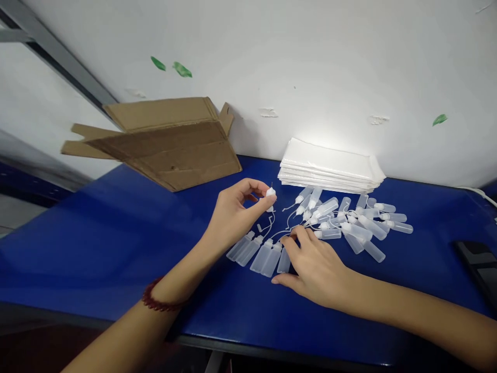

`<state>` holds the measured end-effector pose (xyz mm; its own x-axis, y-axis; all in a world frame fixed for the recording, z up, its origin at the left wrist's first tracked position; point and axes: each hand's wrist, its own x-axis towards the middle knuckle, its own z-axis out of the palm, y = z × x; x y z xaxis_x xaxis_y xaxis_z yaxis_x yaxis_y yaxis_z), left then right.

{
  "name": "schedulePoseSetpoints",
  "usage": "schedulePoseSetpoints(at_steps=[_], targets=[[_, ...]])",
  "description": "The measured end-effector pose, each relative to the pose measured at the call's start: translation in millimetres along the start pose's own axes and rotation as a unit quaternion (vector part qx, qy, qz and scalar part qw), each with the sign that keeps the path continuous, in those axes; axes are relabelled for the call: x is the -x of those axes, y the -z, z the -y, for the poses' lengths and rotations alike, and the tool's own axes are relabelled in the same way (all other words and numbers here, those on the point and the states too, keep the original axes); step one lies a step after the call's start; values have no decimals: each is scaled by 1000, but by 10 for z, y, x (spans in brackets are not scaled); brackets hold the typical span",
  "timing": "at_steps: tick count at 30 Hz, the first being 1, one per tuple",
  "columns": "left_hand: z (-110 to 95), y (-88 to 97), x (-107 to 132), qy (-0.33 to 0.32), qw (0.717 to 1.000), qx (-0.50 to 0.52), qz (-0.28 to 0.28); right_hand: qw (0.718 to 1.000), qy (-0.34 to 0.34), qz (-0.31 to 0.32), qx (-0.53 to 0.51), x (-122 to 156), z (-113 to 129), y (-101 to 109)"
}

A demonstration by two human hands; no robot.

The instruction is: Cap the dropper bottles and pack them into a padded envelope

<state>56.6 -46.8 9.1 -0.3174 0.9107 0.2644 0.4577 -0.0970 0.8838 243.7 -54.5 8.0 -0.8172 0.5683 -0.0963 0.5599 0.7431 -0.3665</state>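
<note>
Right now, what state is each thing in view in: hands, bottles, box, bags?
Left hand: raised, pinching needle-tip cap between thumb and fingertips.
Right hand: palm down, open, fingertips at the bottles.
Row of bottles: lying flat, side by side.
Pile of bottles: lying jumbled, white caps on.
Stack of white bags: flat, by the wall.
Cardboard box: collapsed, tilted against the wall.

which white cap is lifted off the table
The small white needle-tipped plastic cap pinched by the left hand; the rest lie on the blue table.
</note>
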Motion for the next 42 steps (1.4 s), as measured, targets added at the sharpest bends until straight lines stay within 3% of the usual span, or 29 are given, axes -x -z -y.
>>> schedulePoseSetpoints(at_steps=[3, 6, 12, 18, 21, 27, 39, 42], targets=[[-30, -3, 21, 20, 1000, 24, 7, 999, 6, -7, -41, 57, -64, 23], [-88, -13, 73, 65, 992, 98, 44, 991, 31, -63, -113, 224, -162, 77], [-270, -110, 267, 160, 942, 261, 136, 951, 124, -232, -162, 637, -396, 190], [-321, -329, 503, 227, 898, 265, 268, 919, 97, -276, -264, 805, -527, 115], [-320, -416, 574, 226, 886, 282, 291, 880, 73, -247, -398, 830, -556, 58], [-362, -459, 616, 240, 885, 301, 264, 798, 53, -158, -580, 872, -576, 68], [-369, -462, 571, 238, 849, 307, 359, 643, 21, 33, -765, 860, -579, 118], [-368, -455, 569, 229, 844, 306, 377, 639, 32, 47, -767, 868, -586, 147]])
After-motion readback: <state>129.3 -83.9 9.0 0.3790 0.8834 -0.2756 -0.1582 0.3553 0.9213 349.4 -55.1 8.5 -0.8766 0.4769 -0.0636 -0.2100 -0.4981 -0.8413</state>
